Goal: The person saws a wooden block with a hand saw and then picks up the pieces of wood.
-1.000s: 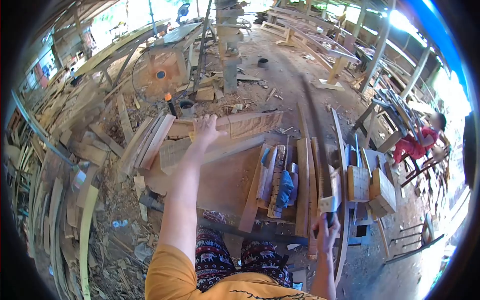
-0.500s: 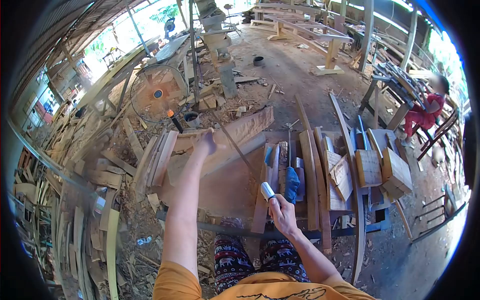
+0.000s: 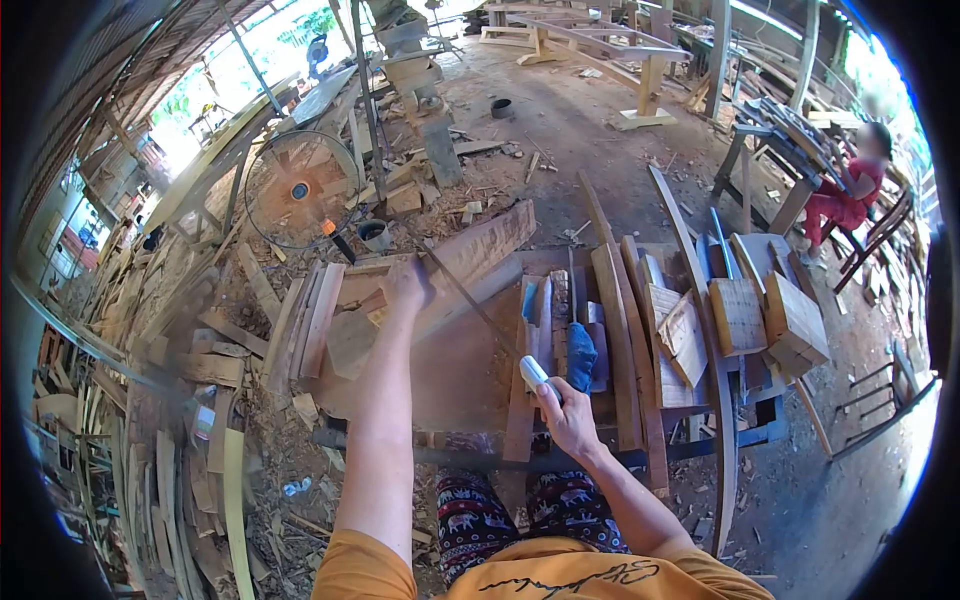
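Note:
A pale handle [image 3: 533, 372] is gripped in my right hand [image 3: 570, 415], over the near side of the bench. From about its tip, a long thin dark strip [image 3: 462, 290] slants up and left past my left hand; whether the two are joined is unclear. My left hand [image 3: 406, 286] is at the near face of a long rough-edged board [image 3: 485, 243], which lies slanted on the bench [image 3: 440, 385]. Its fingers are blurred and partly hidden, so their grip cannot be made out. A blue cloth-like item [image 3: 580, 357] lies just beyond my right hand.
Long planks [image 3: 695, 290] and wooden blocks [image 3: 738, 317] cover the bench's right side. A round wire fan guard [image 3: 302, 190] stands back left. Scrap wood [image 3: 180, 470] is piled at left. A person in red [image 3: 850, 195] sits at far right.
The camera view has shifted slightly. My left hand has changed its pose a little at the board, and the pale handle in my right hand sits nearer the strip's lower end.

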A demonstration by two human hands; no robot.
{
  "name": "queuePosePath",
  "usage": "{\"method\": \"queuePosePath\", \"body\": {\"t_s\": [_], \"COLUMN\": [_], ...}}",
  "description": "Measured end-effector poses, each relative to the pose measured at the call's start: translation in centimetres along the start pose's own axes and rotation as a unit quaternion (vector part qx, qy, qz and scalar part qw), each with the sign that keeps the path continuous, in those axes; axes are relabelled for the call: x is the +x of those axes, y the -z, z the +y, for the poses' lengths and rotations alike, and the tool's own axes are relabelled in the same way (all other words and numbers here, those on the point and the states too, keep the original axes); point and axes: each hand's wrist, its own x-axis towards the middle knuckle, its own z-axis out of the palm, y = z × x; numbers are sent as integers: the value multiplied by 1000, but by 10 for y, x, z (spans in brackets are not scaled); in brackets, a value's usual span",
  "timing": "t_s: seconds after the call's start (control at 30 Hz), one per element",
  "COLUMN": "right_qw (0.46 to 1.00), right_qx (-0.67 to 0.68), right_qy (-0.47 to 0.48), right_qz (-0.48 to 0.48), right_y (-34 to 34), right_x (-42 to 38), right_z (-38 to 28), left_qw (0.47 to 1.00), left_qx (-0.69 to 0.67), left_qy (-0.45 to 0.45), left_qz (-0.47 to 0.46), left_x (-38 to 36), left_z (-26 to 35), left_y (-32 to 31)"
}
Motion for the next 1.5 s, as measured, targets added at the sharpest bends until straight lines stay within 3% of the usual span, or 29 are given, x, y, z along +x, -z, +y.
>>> {"method": "queuePosePath", "body": {"t_s": [0.2, 0.37, 0.63, 0.83, 0.9, 0.93, 1.0, 1.03, 1.13, 1.2, 1.27, 1.33, 1.5], "right_qw": [998, 998, 1000, 1000, 1000, 999, 999, 999, 999, 998, 998, 998, 996], "right_qx": [-30, 5, -31, -15, -15, -13, -21, -21, -22, -45, -37, -38, -67], "right_qy": [48, 58, -4, 7, 6, 2, 9, 10, 21, -3, 3, -11, -6], "right_qz": [32, 10, -2, -18, -23, -31, -36, -36, -40, -40, -41, -48, -66], "right_y": [-27, -27, -37, -24, -18, -18, -29, -37, -63, -75, -77, -77, -67], "right_x": [44, 26, 37, 27, 24, 22, 27, 31, 54, 68, 74, 75, 73], "right_z": [-16, -21, -31, -17, -22, -23, -20, -23, -24, -20, -20, -18, -31], "left_qw": [999, 998, 999, 994, 984, 984, 957, 955, 968, 983, 982, 992, 977], "left_qx": [38, 35, 37, -22, -57, -59, -143, -150, -175, -151, -177, -94, -69], "left_qy": [21, 27, 0, -100, -137, -137, -130, -111, -62, -35, -44, 73, 138], "left_qz": [-12, -33, -30, 24, -99, -100, -218, -230, -168, -95, -54, 31, 148], "left_x": [1, 0, -4, -9, -3, 1, 17, 25, 52, 78, 49, 7, -13], "left_z": [1, 8, 7, -13, -24, -31, -46, -52, -77, -107, -87, -41, -2], "left_y": [3, 3, 20, 17, 18, 19, 25, 26, -1, -71, -66, -42, -54]}}
